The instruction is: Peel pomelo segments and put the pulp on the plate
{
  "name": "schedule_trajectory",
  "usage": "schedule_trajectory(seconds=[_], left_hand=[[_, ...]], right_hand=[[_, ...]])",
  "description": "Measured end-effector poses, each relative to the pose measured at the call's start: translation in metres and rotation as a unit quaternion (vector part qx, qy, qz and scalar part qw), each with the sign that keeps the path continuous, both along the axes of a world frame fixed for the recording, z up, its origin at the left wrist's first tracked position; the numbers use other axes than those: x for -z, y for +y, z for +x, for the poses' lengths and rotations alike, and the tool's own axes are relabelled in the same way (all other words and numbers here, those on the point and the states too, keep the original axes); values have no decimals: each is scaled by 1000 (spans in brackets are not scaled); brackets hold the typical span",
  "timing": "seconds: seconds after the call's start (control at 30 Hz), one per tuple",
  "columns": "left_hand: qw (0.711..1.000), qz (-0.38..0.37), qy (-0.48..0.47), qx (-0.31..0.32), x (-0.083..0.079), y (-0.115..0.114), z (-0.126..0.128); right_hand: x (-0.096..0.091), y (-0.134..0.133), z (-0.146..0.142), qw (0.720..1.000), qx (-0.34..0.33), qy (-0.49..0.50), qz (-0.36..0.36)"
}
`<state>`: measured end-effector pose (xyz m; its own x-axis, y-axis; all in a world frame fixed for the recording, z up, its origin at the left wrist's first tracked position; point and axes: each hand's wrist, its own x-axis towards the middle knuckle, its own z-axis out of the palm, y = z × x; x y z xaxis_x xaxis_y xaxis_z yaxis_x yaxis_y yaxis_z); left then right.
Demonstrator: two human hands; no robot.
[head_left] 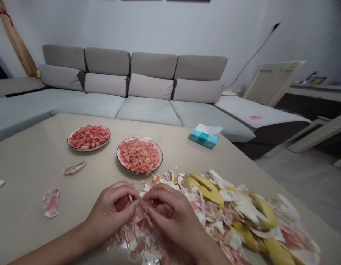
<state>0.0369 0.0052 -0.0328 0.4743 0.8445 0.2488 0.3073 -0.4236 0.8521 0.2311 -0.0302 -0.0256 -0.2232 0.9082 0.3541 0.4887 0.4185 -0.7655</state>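
Note:
My left hand (115, 206) and my right hand (173, 211) meet over a pile of pomelo scraps. Thumbs and fingertips of both pinch a small piece of pink pomelo segment (144, 202), mostly covered by the fingers. Beneath them lie torn pinkish membranes (139, 235), some hidden by the hands. Beyond the hands, a dark-rimmed plate (117, 159) is heaped with pink pomelo flesh (139, 154). Two unpeeled pomelo segments lie to the left: a wide segment (51, 203) and a slimmer segment (75, 168).
Yellow pomelo peel (244, 235) and white pith spread across the table's (18, 162) right side. Another full plate (89, 148) stands farther back on the left. A blue tissue pack (203, 137) sits near the far edge, before a grey sofa (148, 108).

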Motion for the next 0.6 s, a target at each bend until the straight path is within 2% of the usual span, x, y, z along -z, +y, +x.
schedule_trajectory(seconds=[0.17, 0.3, 0.43, 0.6], left_hand=[[997, -71, -32, -12, -3, 1, 1], [997, -75, -3, -5, -2, -1, 2], [996, -70, 24, 43, -3, -4, 3], [992, -123, -19, 16, -5, -4, 3]], right_hand=[[-3, -1, 1, 999, -8, 15, -34], [-6, 0, 1, 996, -5, 50, -79], [-9, 1, 1, 989, 11, 94, -118], [-5, 0, -3, 978, 57, 135, -148]])
